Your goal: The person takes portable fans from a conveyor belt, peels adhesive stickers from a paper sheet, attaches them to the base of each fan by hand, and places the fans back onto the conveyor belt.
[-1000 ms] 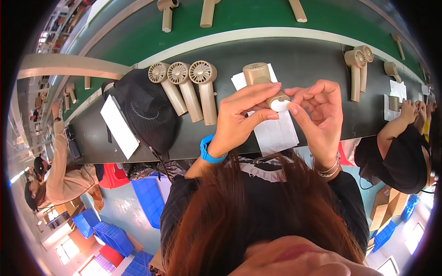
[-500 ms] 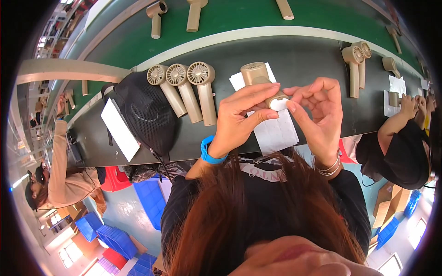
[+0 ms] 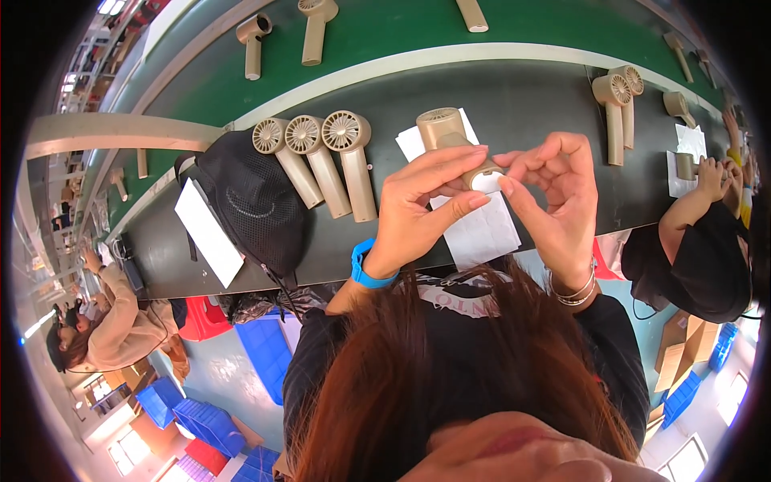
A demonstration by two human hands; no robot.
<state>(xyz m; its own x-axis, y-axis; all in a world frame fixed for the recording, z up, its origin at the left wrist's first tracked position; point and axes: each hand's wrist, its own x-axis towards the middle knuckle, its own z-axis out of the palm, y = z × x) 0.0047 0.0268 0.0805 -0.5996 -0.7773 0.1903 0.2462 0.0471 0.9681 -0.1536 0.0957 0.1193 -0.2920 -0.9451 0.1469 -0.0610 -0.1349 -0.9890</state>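
Observation:
My left hand point(image 3: 411, 210) is closed around the handle of a beige handheld fan point(image 3: 440, 127), whose round head points away from me. A white piece point(image 3: 486, 181) covers the near end of the handle. My right hand point(image 3: 560, 197) pinches at that end, its thumb at the white edge and its index finger just above; the other fingers curl in the air. White paper sheets point(image 3: 483, 234) lie on the dark table beneath the fan.
Left of my hands lie several beige fans point(image 3: 353, 165), a black mesh backpack point(image 3: 250, 197) and a white sheet point(image 3: 207, 233). More fans point(image 3: 315, 36) rest on the green belt point(image 3: 385, 28) beyond a pale rail. Two fans point(image 3: 615, 120) stand at right, near a co-worker's hands point(image 3: 713, 178).
The fans on the green belt have shifted left. My left thumb has dropped slightly from the white end, while my hands stay nearly in place. A person at far left has lowered an arm.

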